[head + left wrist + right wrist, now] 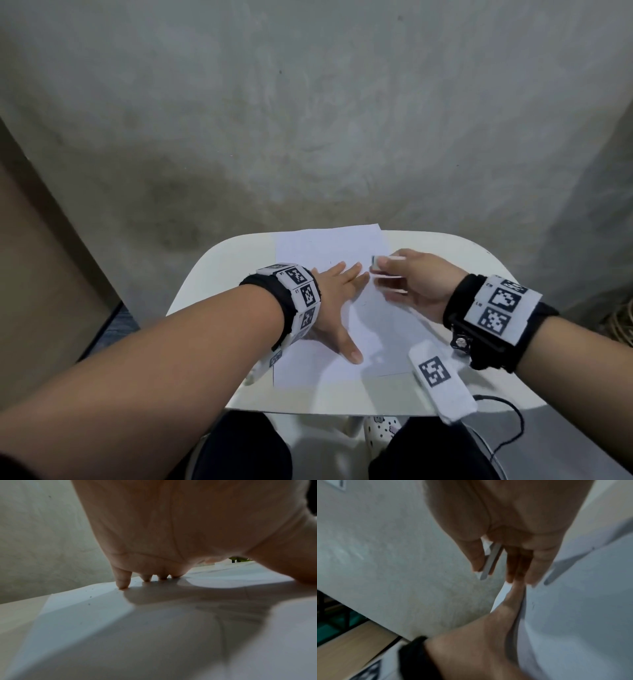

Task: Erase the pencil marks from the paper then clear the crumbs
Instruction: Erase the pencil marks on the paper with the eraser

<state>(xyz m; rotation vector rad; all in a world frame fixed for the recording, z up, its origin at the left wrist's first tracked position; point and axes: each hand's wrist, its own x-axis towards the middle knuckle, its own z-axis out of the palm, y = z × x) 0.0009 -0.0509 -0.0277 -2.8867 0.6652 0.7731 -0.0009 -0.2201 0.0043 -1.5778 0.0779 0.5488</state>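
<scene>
A white sheet of paper point(329, 250) lies on a small white table point(219, 260). My left hand point(337, 294) presses flat on the sheet with fingers straight and thumb spread toward me. In the left wrist view its fingertips point(122, 584) touch the paper point(82, 609), and small dark crumbs point(89, 599) lie near them. My right hand point(407, 277) hovers just above the sheet's right side and pinches a white eraser point(376, 263) between thumb and forefinger; its other fingers are straight. The right wrist view shows the eraser point(491, 561) as a thin slab beside the thumb. Faint pencil traces point(533, 605) remain.
A grey concrete wall point(308, 102) stands right behind the table. A brown panel point(30, 240) is at the left. A black cable point(510, 431) hangs off the table's near right corner. My knees sit under the front edge.
</scene>
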